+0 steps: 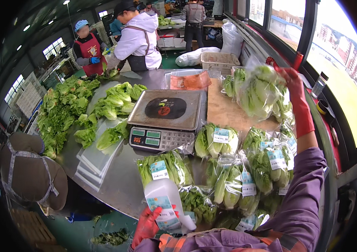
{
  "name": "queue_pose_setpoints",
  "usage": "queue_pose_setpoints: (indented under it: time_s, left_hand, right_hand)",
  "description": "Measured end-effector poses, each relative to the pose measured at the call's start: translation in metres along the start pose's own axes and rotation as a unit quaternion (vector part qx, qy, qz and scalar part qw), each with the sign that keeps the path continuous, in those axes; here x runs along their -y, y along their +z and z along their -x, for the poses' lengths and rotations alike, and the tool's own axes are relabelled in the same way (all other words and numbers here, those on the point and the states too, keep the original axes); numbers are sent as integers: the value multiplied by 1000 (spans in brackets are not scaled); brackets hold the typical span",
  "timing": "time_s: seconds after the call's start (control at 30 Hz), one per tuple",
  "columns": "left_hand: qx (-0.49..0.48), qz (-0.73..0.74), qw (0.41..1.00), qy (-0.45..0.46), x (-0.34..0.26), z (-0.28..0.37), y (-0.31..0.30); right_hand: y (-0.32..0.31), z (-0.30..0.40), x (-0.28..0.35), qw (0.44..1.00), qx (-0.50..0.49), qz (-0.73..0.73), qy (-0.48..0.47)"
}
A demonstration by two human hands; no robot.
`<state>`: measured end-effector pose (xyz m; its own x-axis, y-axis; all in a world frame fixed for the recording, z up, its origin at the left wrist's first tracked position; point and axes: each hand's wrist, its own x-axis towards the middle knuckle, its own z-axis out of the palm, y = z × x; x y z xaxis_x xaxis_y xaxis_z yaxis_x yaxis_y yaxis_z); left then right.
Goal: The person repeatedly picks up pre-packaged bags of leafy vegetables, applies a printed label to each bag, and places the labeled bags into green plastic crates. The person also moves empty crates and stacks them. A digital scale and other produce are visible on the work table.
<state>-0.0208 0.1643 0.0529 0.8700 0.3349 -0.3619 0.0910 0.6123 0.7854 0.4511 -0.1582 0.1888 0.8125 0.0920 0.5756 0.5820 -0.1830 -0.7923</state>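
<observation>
My left hand (148,225), in a red rubber glove, holds a roll of printed labels (162,201) at the bottom of the view, its end curling loose. My right hand (290,78), gloved the same, is stretched out at the upper right and grips the top of a clear plastic bag of lettuce (258,91). This bag hangs over brown cardboard (228,105), beside other bagged lettuce. Between my arms lie several bagged lettuces with labels, among them one bag (216,140) by the scale and another (166,167) above the roll.
A digital weighing scale (166,110) stands mid-table. Left of it are loose lettuce heads (112,100), flat plastic bags (95,160) and a leafy heap (68,110). Co-workers stand at the left and across the table. A plastic crate (219,60) is behind; a windowsill with a bottle (319,85) runs along the right.
</observation>
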Motion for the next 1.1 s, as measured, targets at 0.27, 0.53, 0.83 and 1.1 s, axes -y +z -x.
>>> queue_pose_setpoints:
  time_s: [0.27, 0.53, 0.83, 1.1]
  left_hand:
    - [-75, 8, 946, 315, -40, 24, -5]
    - [-64, -163, 941, 288, -30, 48, -3]
    - [126, 4, 978, 165, 3, 70, -16]
    - [102, -147, 983, 45, 15, 60, -26]
  right_hand:
    - [189, 198, 72, 802, 491, 339, -19]
    - [169, 266, 201, 726, 671, -147, -30]
    - [190, 334, 225, 914, 400, -62, 12]
    - [180, 287, 192, 895, 297, 322, -83]
